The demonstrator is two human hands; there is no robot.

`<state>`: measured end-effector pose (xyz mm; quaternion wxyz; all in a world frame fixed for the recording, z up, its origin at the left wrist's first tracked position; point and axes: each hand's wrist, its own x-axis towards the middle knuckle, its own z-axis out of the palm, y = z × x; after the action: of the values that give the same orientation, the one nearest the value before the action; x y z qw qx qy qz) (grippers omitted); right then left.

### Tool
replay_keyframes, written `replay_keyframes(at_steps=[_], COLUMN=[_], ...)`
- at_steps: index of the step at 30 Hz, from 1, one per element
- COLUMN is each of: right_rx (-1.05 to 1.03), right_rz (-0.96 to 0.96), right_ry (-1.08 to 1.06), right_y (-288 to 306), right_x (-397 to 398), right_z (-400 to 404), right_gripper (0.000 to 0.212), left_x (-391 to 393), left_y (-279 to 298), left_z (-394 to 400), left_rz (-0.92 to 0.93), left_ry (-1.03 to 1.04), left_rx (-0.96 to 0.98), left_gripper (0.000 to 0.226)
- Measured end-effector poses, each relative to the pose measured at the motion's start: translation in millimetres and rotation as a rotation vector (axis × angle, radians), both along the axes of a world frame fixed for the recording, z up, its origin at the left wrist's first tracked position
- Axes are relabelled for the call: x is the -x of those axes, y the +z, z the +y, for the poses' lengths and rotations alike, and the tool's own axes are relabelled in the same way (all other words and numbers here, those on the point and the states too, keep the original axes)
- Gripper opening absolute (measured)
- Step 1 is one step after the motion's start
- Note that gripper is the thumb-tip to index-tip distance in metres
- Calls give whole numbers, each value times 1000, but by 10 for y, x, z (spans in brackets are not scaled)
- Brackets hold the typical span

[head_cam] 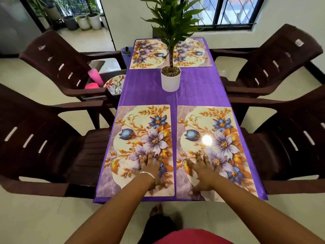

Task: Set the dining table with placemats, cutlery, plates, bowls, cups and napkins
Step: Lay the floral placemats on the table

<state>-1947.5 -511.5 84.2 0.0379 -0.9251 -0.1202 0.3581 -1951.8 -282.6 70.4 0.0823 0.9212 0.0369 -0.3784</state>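
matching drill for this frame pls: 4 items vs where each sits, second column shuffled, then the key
Items:
1. potted plant
2. left hand
3. right hand
4. spoons

Places:
A. flat on the near right placemat
B. on a plate off the table's left side, between the chairs
C. mid-table on the purple cloth
D. flat on the near left placemat

Pairs: 1-C, 2-D, 3-A, 4-B
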Motion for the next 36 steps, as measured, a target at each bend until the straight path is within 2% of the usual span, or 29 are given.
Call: replay_keyframes(at_steps=[8,16,26,36], right_rx=[14,26,22,16], right_rz=[9,13,12,6], right_ry=[32,41,46,48], right_y=[72,91,48,2], right_x=[-58,-157,-158,-106], right_z=[-160,-168,-165,-108], right_gripper=[121,119,119,119], left_x=[-124,-141,-113,-96], left_y=[-69,-93,-141,-3], left_z=[-128,-180,-145,-157], left_rz=[-24,-50,-50,-11], left_ry=[-30,-71,-24,-12], left_rx=[5,-7,15,6], left_gripper=[108,113,121,115])
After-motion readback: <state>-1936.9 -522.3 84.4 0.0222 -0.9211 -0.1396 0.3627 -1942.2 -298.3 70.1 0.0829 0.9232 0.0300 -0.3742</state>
